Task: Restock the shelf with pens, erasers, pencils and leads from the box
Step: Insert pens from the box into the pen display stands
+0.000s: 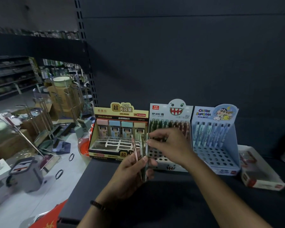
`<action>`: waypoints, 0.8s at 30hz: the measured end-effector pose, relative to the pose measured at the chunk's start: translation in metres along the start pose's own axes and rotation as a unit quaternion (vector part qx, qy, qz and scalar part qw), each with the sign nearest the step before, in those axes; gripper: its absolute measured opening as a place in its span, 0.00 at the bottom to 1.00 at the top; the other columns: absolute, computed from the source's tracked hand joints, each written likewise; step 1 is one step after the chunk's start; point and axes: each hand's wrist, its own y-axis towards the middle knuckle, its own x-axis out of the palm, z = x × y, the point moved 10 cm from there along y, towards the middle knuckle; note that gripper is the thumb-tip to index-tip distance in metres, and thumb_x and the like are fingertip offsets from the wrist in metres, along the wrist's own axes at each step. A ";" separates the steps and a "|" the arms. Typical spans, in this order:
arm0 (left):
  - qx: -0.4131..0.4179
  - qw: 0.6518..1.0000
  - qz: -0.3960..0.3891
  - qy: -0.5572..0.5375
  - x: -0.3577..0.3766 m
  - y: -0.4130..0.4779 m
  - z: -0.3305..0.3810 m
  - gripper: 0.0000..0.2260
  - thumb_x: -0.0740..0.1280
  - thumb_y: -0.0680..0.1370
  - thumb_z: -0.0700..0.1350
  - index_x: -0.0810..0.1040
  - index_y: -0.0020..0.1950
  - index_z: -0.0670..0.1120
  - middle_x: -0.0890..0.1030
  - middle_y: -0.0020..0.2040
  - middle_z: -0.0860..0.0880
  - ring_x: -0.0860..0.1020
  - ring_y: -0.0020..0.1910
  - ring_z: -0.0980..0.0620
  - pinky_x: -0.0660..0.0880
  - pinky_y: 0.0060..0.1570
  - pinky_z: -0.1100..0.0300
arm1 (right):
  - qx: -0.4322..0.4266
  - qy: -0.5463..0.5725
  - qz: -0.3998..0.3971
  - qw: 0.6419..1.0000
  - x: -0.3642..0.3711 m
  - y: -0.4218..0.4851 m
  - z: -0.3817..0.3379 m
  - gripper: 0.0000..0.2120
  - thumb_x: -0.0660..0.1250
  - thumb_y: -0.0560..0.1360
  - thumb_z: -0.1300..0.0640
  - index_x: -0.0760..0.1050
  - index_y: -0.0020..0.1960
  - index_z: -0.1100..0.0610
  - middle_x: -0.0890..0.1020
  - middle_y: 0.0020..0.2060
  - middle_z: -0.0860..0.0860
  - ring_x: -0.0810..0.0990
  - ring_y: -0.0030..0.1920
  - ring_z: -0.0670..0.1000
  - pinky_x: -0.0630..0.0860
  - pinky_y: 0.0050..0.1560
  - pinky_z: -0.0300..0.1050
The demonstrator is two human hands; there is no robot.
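Note:
My left hand [132, 171] grips a small bunch of mechanical pencils [141, 148], pink and green, held upright over the dark shelf [179, 203]. My right hand [168, 145] pinches the top of one pencil in that bunch, just in front of the monster-face display box [169, 112]. That box holds a back row of pencils and has several bare holes in front. To its left stands the lead display box [120, 129] with a few lead cases at the back. To its right stands the blue cartoon pen display box [215, 137], partly filled.
A flat white carton [260, 171] lies at the shelf's right end. Left of the shelf, the floor holds cardboard boxes [62, 99], wire racks, a grey appliance [26, 175] and loose black rings. A red bag [84, 145] sits by the shelf's left edge.

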 end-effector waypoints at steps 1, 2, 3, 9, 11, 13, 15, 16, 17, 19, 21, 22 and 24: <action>0.003 1.000 -0.005 -0.004 -0.001 0.000 0.000 0.11 0.64 0.85 0.40 0.79 0.65 0.40 0.82 0.53 0.36 0.77 0.39 0.48 0.78 0.44 0.51 | 0.002 0.013 0.001 1.000 0.000 0.000 0.001 0.11 0.80 0.75 0.50 0.86 0.57 0.46 0.85 0.51 0.36 0.80 0.50 0.31 0.74 0.53 0.32; 0.005 1.000 -0.008 -0.007 0.001 -0.001 0.000 0.10 0.64 0.85 0.40 0.81 0.63 0.41 0.82 0.54 0.36 0.78 0.39 0.48 0.79 0.45 0.51 | 0.005 0.027 0.004 1.000 -0.001 0.000 0.002 0.10 0.80 0.74 0.51 0.87 0.54 0.46 0.86 0.48 0.37 0.82 0.50 0.33 0.77 0.54 0.35; 0.004 1.000 -0.008 -0.007 0.001 -0.001 0.000 0.10 0.64 0.85 0.40 0.81 0.63 0.41 0.83 0.55 0.35 0.79 0.40 0.47 0.80 0.46 0.50 | 0.007 0.042 0.008 0.999 -0.002 -0.001 0.003 0.09 0.81 0.73 0.53 0.87 0.52 0.45 0.86 0.46 0.39 0.83 0.49 0.35 0.80 0.53 0.39; 0.043 0.991 0.091 0.085 -0.015 0.001 0.004 0.17 0.58 0.88 0.41 0.72 0.76 0.52 0.85 0.63 0.37 0.85 0.60 0.37 0.80 0.64 0.39 | -0.001 0.113 0.150 0.982 -0.042 -0.015 -0.002 0.10 0.77 0.77 0.60 0.81 0.54 0.50 0.87 0.42 0.49 0.87 0.37 0.48 0.83 0.40 0.46; 0.062 0.984 0.109 0.130 -0.023 0.002 0.009 0.17 0.58 0.88 0.42 0.72 0.76 0.54 0.86 0.61 0.38 0.86 0.58 0.38 0.81 0.62 0.40 | -0.031 0.079 0.228 0.970 -0.065 -0.020 -0.004 0.12 0.77 0.77 0.59 0.80 0.56 0.47 0.87 0.39 0.48 0.87 0.40 0.47 0.85 0.44 0.51; 0.051 0.980 0.114 0.157 -0.028 0.005 0.005 0.17 0.58 0.88 0.43 0.73 0.76 0.54 0.86 0.51 0.40 0.84 0.45 0.43 0.82 0.50 0.48 | -0.044 0.043 0.258 0.964 -0.077 -0.021 -0.001 0.12 0.77 0.78 0.58 0.80 0.56 0.45 0.86 0.38 0.46 0.87 0.40 0.46 0.86 0.47 0.53; 0.039 0.980 0.112 0.162 -0.032 0.008 -0.002 0.17 0.57 0.89 0.43 0.75 0.75 0.52 0.77 0.36 0.45 0.72 0.32 0.51 0.73 0.35 0.56 | -0.050 -0.008 0.264 0.963 -0.081 -0.020 0.001 0.10 0.77 0.78 0.58 0.81 0.56 0.46 0.85 0.38 0.44 0.87 0.40 0.43 0.86 0.48 0.51; 0.037 0.981 0.115 0.152 -0.034 0.008 -0.004 0.16 0.56 0.89 0.42 0.76 0.74 0.51 0.70 0.33 0.48 0.66 0.30 0.52 0.67 0.32 0.58 | -0.053 -0.033 0.264 0.962 -0.080 -0.020 0.001 0.09 0.77 0.78 0.58 0.82 0.56 0.48 0.84 0.38 0.42 0.86 0.40 0.40 0.86 0.49 0.49; 0.031 0.983 0.119 0.135 -0.035 0.009 -0.006 0.15 0.56 0.89 0.42 0.77 0.72 0.48 0.66 0.33 0.49 0.62 0.30 0.53 0.64 0.31 0.58 | -0.057 -0.052 0.263 0.962 -0.078 -0.019 0.000 0.09 0.77 0.78 0.57 0.83 0.56 0.49 0.83 0.39 0.39 0.84 0.42 0.38 0.85 0.51 0.47; 0.013 0.987 0.122 0.107 -0.035 0.009 -0.008 0.10 0.55 0.89 0.40 0.75 0.64 0.42 0.65 0.33 0.50 0.60 0.30 0.52 0.62 0.31 0.59 | -0.069 -0.077 0.257 0.961 -0.072 -0.018 -0.004 0.07 0.76 0.79 0.57 0.84 0.56 0.51 0.83 0.41 0.38 0.83 0.42 0.35 0.85 0.53 0.46; 0.009 0.987 0.127 0.099 -0.035 0.008 -0.008 0.07 0.54 0.88 0.36 0.70 0.58 0.44 0.68 0.35 0.49 0.60 0.31 0.52 0.60 0.31 0.59 | -0.083 -0.099 0.249 0.960 -0.065 -0.014 -0.007 0.05 0.76 0.79 0.58 0.84 0.54 0.53 0.85 0.40 0.43 0.84 0.40 0.39 0.85 0.51 0.50; 0.012 0.986 0.131 0.101 -0.033 0.008 -0.007 0.08 0.53 0.87 0.35 0.69 0.56 0.45 0.69 0.36 0.48 0.60 0.31 0.52 0.60 0.32 0.58 | -0.084 -0.106 0.240 0.961 -0.061 -0.012 -0.007 0.04 0.75 0.79 0.59 0.84 0.53 0.54 0.85 0.39 0.45 0.84 0.37 0.42 0.85 0.48 0.52; 0.026 0.985 0.129 0.112 -0.030 0.007 -0.004 0.10 0.53 0.86 0.33 0.71 0.55 0.44 0.71 0.40 0.44 0.63 0.33 0.51 0.62 0.34 0.57 | -0.084 -0.114 0.222 0.965 -0.055 -0.007 -0.007 0.02 0.75 0.80 0.59 0.83 0.52 0.55 0.85 0.39 0.46 0.83 0.31 0.45 0.85 0.43 0.54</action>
